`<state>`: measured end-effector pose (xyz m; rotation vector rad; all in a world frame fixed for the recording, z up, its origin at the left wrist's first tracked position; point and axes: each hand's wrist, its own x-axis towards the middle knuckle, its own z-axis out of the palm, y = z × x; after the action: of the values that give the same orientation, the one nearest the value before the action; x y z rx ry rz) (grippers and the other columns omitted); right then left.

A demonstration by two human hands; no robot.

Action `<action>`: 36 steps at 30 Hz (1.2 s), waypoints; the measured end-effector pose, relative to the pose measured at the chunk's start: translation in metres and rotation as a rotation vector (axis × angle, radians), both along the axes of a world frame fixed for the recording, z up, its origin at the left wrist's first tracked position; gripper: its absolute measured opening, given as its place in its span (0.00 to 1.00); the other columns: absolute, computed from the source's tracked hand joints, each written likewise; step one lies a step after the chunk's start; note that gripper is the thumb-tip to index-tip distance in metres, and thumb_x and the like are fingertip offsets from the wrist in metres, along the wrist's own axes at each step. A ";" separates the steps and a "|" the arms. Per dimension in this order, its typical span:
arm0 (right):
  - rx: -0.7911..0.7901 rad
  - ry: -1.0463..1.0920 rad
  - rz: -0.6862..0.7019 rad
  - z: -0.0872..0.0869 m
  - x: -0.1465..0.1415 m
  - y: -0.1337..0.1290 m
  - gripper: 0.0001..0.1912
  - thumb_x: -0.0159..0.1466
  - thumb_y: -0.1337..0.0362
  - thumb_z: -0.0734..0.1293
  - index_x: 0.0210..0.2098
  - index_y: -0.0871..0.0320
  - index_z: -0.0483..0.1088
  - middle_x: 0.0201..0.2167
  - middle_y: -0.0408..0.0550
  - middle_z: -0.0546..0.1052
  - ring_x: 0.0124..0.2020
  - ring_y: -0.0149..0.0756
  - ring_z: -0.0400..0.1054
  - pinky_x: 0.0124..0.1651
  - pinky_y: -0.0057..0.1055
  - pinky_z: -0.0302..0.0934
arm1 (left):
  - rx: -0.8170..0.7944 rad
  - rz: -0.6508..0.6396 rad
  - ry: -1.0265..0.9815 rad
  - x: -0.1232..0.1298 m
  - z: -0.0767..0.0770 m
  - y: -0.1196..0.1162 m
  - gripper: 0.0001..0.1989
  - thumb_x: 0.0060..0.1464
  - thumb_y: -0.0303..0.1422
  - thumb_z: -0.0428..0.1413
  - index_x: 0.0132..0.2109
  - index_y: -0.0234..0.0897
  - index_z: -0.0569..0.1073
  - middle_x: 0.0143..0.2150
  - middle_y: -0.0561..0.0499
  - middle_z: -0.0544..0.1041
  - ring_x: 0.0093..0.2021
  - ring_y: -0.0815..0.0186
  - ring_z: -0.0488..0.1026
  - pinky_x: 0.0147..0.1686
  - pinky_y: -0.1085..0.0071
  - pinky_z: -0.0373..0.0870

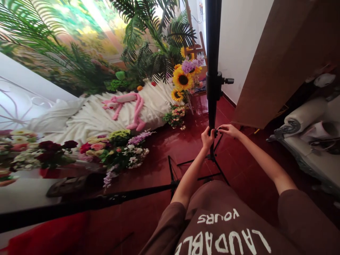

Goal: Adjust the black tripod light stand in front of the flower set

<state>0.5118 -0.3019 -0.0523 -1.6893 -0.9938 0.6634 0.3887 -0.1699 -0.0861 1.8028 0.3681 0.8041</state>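
One smooth black tubular pole (212, 42) runs from the frame's top, right of centre, down to thin, splayed legs (220, 171). The left hand (208, 138) is curled around its lower part, the pole extending above and below that grip. Just to the right, the right hand's (230, 130) fingertips narrow beside one small dark knob (216, 133); whether they pinch it cannot be told. One fuzzy pink plush toy (138, 108) lies on gathered white cloth (156, 102), left of centre.

The person's left hand (208, 138) grips a black stand (212, 88), the right hand (230, 130) just beside that grip; legs (221, 172) spread below it, sunflowers (183, 80) beyond.
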 end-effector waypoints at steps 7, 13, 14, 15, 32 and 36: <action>0.026 -0.623 -0.082 -0.003 -0.006 -0.007 0.09 0.64 0.60 0.65 0.39 0.55 0.77 0.38 0.49 0.79 0.41 0.38 0.74 0.48 0.36 0.67 | 0.022 0.014 0.009 -0.001 -0.002 0.000 0.22 0.60 0.49 0.48 0.38 0.37 0.75 0.30 0.49 0.77 0.29 0.67 0.75 0.32 0.74 0.68; 0.026 -1.056 -0.289 -0.026 -0.049 -0.029 0.15 0.68 0.68 0.59 0.47 0.54 0.74 0.45 0.52 0.78 0.47 0.38 0.72 0.51 0.36 0.67 | 0.054 0.038 0.021 -0.002 -0.002 -0.001 0.22 0.60 0.50 0.47 0.38 0.37 0.75 0.29 0.49 0.76 0.28 0.68 0.73 0.32 0.74 0.66; 0.022 -1.058 -0.276 -0.025 -0.051 -0.034 0.15 0.67 0.69 0.59 0.49 0.54 0.73 0.47 0.52 0.77 0.49 0.38 0.71 0.53 0.37 0.66 | 0.058 0.037 0.019 -0.002 -0.002 -0.001 0.22 0.60 0.50 0.47 0.38 0.37 0.75 0.29 0.49 0.76 0.28 0.68 0.73 0.32 0.74 0.66; 0.017 -1.040 -0.258 -0.024 -0.052 -0.038 0.16 0.67 0.69 0.59 0.51 0.54 0.72 0.49 0.51 0.77 0.50 0.38 0.71 0.55 0.38 0.66 | 0.059 0.037 0.016 -0.002 -0.001 -0.001 0.22 0.60 0.50 0.47 0.37 0.37 0.75 0.29 0.50 0.76 0.28 0.68 0.72 0.32 0.74 0.66; 0.024 0.309 -0.229 0.002 -0.033 0.007 0.22 0.53 0.51 0.73 0.41 0.57 0.68 0.32 0.44 0.76 0.26 0.27 0.67 0.30 0.26 0.62 | 0.058 0.041 0.028 -0.004 0.002 -0.002 0.20 0.60 0.48 0.48 0.37 0.37 0.75 0.29 0.49 0.77 0.28 0.68 0.73 0.32 0.75 0.66; 0.069 0.054 -0.217 0.008 -0.035 -0.001 0.22 0.50 0.51 0.74 0.38 0.58 0.70 0.39 0.50 0.76 0.41 0.38 0.71 0.48 0.38 0.65 | 0.071 0.043 0.026 -0.005 0.004 -0.002 0.21 0.61 0.48 0.47 0.36 0.36 0.74 0.28 0.50 0.77 0.28 0.68 0.73 0.32 0.75 0.66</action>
<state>0.4766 -0.3031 -0.0438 -1.6804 -0.7737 0.5226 0.3840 -0.1717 -0.0821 1.8784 0.4010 0.8342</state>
